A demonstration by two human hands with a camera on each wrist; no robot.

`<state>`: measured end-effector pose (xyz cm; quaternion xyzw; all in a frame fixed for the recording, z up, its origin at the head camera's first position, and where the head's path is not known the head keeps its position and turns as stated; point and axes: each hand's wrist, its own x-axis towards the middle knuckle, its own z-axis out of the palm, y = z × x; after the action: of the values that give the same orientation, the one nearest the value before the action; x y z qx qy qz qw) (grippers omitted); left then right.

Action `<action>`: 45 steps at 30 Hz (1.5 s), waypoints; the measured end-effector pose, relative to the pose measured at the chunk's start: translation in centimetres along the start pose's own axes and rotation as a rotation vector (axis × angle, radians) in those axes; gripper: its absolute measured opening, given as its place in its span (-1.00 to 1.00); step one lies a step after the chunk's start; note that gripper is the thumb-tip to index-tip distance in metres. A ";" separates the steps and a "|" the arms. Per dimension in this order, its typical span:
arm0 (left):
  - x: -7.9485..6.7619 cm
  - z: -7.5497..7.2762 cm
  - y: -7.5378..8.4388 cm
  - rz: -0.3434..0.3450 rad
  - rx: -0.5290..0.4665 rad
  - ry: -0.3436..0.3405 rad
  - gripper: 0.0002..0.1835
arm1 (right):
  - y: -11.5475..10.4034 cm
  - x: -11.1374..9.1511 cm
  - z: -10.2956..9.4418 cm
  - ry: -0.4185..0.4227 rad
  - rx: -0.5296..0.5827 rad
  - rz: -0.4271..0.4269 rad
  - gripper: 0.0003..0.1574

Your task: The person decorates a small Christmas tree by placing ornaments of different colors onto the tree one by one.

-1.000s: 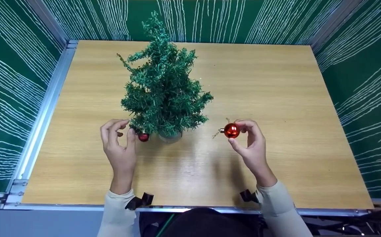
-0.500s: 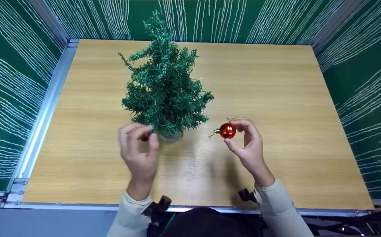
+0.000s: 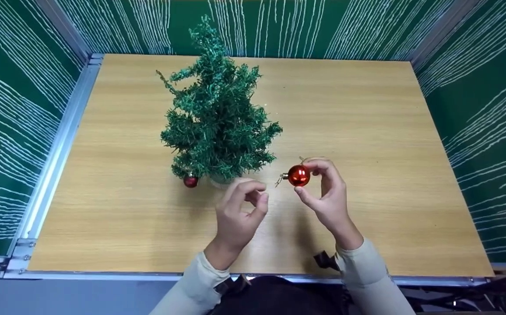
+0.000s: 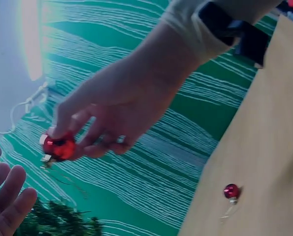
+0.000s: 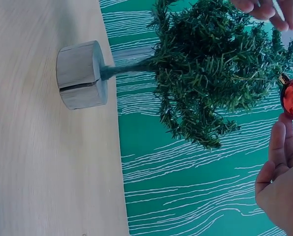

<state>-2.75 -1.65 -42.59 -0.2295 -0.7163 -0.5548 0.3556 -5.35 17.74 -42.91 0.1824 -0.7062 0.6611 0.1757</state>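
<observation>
My right hand (image 3: 334, 201) pinches a shiny red Christmas bauble (image 3: 299, 176) between thumb and fingers. The bauble's gold cap and thin gold string point left in the head view. My left hand (image 3: 240, 212) is just left of the string, fingers bent, a small gap between thumb and forefinger, nothing visible between them. In the left wrist view the held bauble (image 4: 60, 147) hangs cap down. Behind my left hand stands a small artificial Christmas tree (image 3: 220, 118); a darker red bauble (image 3: 191, 180) hangs at its lower left branch.
The tree's round wooden base (image 5: 82, 76) stands on the wooden table (image 3: 367, 113). Another small red bauble (image 4: 231, 191) appears against the table in the left wrist view. Green walls (image 3: 498, 109) with white lines enclose the back and sides.
My left hand has moved right, from beside the hanging bauble to near the held bauble's string. My right hand, still pinching its bauble, has shifted slightly left.
</observation>
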 end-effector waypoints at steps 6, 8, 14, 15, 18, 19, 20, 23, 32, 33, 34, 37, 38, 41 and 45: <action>-0.7 0.8 -0.9 -0.068 -0.022 -0.055 -0.80 | -0.2 -0.2 0.2 -0.008 0.029 -0.016 -0.45; -0.9 1.0 -1.2 -0.085 -0.023 -0.064 -0.79 | -0.2 -0.3 0.2 -0.009 0.036 -0.020 -0.45; -1.1 1.4 -1.8 -0.130 -0.026 -0.100 -0.76 | -0.4 -0.6 0.3 -0.018 0.050 -0.020 -0.45; -1.1 1.5 -1.9 -0.136 -0.027 -0.106 -0.76 | -0.5 -0.6 0.3 -0.020 0.051 -0.020 -0.45; -1.1 1.7 -2.0 -0.141 -0.027 -0.113 -0.78 | -0.5 -0.7 0.4 -0.024 0.053 -0.019 -0.45; -1.1 1.8 -2.0 -0.142 -0.021 -0.113 -0.79 | -0.5 -0.7 0.4 -0.025 0.051 -0.019 -0.44; -1.2 1.8 -2.1 -0.140 -0.013 -0.113 -0.81 | -0.5 -0.8 0.5 -0.026 0.050 -0.018 -0.44; -1.1 1.8 -2.0 -0.131 0.013 -0.110 -0.89 | -0.5 -0.8 0.5 -0.029 0.048 -0.020 -0.44; -1.0 1.8 -1.8 -0.127 0.026 -0.109 -0.97 | -0.1 -1.2 0.5 -0.035 0.040 -0.012 -0.42; -1.0 1.8 -1.8 -0.126 0.026 -0.106 -0.97 | 0.0 -1.2 0.5 -0.036 0.037 -0.009 -0.43; -1.0 1.8 -1.7 -0.124 0.025 -0.104 -0.96 | 0.1 -1.3 0.5 -0.036 0.038 -0.009 -0.43; -0.9 1.8 -1.7 -0.120 0.022 -0.097 -0.95 | 0.3 -1.4 0.5 -0.036 0.040 -0.014 -0.44; -0.9 1.8 -1.7 -0.119 0.023 -0.096 -0.95 | 0.3 -1.5 0.5 -0.036 0.039 -0.012 -0.44; -0.8 1.8 -1.6 -0.118 0.038 -0.091 -0.95 | 0.4 -1.5 0.4 -0.039 0.031 -0.007 -0.43; -0.6 1.8 -1.6 -0.112 0.058 -0.088 -0.94 | 0.5 -1.6 0.4 -0.044 0.026 0.006 -0.43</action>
<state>-3.96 -0.37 -44.29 -0.2026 -0.7587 -0.5423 0.2987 -4.18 17.46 -44.12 0.1972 -0.7019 0.6664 0.1559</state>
